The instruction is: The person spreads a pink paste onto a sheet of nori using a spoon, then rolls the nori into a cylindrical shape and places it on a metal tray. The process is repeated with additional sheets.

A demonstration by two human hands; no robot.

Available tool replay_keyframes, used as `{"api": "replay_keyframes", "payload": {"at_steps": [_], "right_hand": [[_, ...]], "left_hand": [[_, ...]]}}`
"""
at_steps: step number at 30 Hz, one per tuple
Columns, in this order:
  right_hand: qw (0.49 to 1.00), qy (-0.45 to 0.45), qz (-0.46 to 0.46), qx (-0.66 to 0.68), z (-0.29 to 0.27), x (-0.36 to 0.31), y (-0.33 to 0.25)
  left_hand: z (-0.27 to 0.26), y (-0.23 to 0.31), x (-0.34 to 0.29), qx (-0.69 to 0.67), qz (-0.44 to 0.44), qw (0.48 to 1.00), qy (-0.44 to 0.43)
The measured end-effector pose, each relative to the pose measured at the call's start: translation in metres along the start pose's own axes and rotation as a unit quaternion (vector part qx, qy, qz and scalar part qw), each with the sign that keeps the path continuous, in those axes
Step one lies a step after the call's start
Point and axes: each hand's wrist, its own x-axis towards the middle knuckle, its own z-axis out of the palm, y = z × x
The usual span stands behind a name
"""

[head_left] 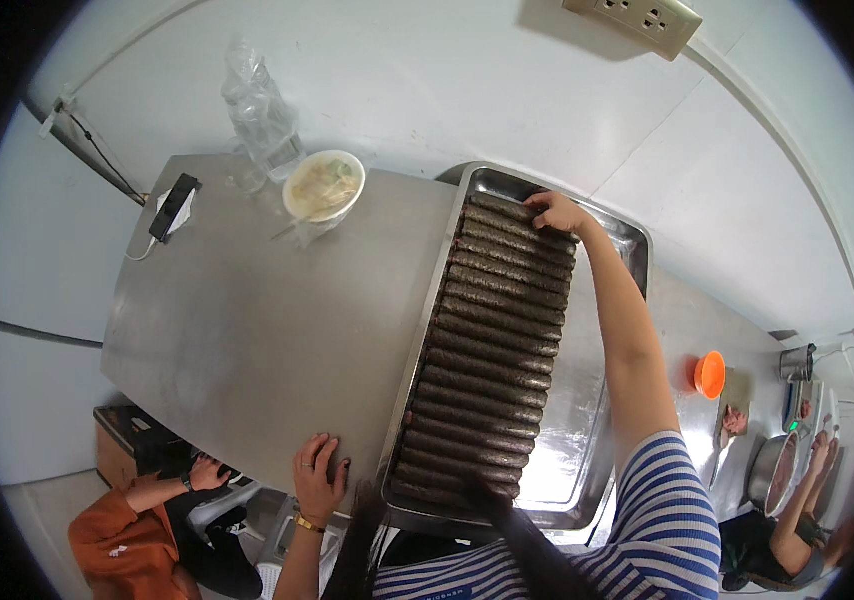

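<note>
A long row of dark seaweed-wrapped rolls (493, 345) lies side by side in a large metal tray (575, 425). My right arm reaches across the tray to its far end. There my right hand (557, 214) is bent over the end of the farthest roll (500, 208), fingers and thumb closed on it. My left hand (318, 480), with a ring and a gold-coloured bracelet, rests at the near edge of the steel table (277, 330), left of the tray. Its fingers are apart, and it holds nothing.
A bowl of food (324, 187) and clear plastic bags (262, 115) stand at the back left, near a black device (174, 207). An orange bowl (710, 375) sits at right. One person in an orange top (112, 545) is at lower left; another works by a metal pot (772, 475).
</note>
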Motion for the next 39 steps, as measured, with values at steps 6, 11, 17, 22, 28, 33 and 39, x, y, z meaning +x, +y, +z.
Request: {"api": "replay_keyframes", "payload": {"at_steps": [6, 11, 17, 22, 28, 33, 39], "right_hand": [[0.997, -0.014, 0.023, 0.069, 0.0, -0.007, -0.014], [0.999, 0.034, -0.026, 0.023, 0.009, -0.004, -0.009], [0.996, 0.046, -0.037, 0.066, 0.017, 0.003, 0.001], [0.995, 0.043, 0.008, 0.094, 0.017, 0.004, -0.008], [0.997, 0.062, 0.024, 0.038, 0.021, 0.003, -0.012], [0.997, 0.066, 0.022, 0.031, 0.025, -0.005, -0.012], [0.995, 0.087, 0.022, 0.037, 0.025, -0.003, -0.012]], "left_hand": [[-0.001, 0.003, 0.0, 0.004, -0.006, 1.0, -0.007], [0.001, -0.002, 0.0, 0.01, 0.006, 1.0, -0.01], [0.001, -0.001, -0.001, 0.008, 0.002, 1.0, -0.012], [0.0, 0.001, 0.0, 0.014, 0.01, 1.0, -0.007], [0.001, 0.001, -0.002, -0.006, -0.001, 1.0, -0.006], [0.002, 0.002, -0.001, 0.0, 0.001, 1.0, -0.001], [0.001, 0.001, -0.001, 0.01, 0.011, 1.0, -0.004]]}}
